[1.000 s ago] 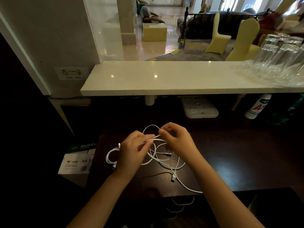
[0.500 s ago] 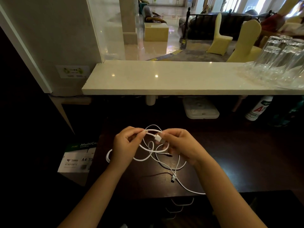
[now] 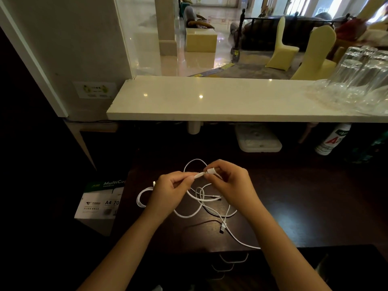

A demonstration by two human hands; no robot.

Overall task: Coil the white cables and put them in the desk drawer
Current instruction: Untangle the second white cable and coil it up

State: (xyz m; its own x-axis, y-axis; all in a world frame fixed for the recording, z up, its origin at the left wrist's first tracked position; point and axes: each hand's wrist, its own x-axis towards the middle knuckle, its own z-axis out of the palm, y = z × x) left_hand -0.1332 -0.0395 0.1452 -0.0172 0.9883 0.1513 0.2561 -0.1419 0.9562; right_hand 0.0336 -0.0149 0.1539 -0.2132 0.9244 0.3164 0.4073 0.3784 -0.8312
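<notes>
White cables [image 3: 201, 203]: loose tangle on the dark desk [image 3: 294, 206], one stretch lifted between my hands. Left hand [image 3: 168, 193]: fingers pinching the cable. Right hand [image 3: 231, 181]: fingers pinching a white plug end [image 3: 210, 171]. Drawer handles [image 3: 233, 258] below the desk edge. Paper box [image 3: 98, 200] at left.

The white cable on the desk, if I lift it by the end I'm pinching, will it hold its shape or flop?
Probably flop: the white cable lies in loose, uneven loops on the dark desk. It looks thin, so likely light. Crossing loops may snag as the left hand and right hand lift it.
</notes>
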